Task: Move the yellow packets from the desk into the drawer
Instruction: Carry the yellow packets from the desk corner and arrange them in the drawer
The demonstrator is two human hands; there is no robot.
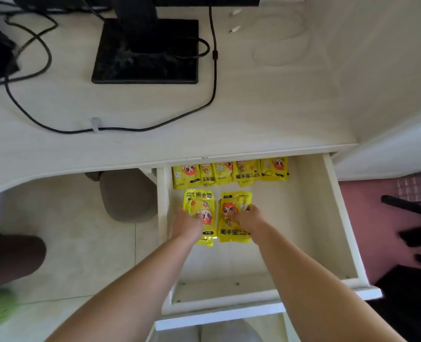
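Two hands reach inside the open white drawer (290,230) below the pale bench (253,114): right hand (247,218) pinches one yellow plastic packet (231,232); left hand (187,224) covers a second yellow packet (199,198), grip unclear.

- yellow packets (230,172): bright yellow, with an orange-red cartoon figure, a white flower and black lettering.
- drawer (337,218): cream-white inside and out.
- desk (253,107): pale cream, faint wood grain.
- monitor base (145,62): glossy black.
- cable (211,95): black.
- floor (81,230): off-white tiles.
- rug (377,230): dusty pink.
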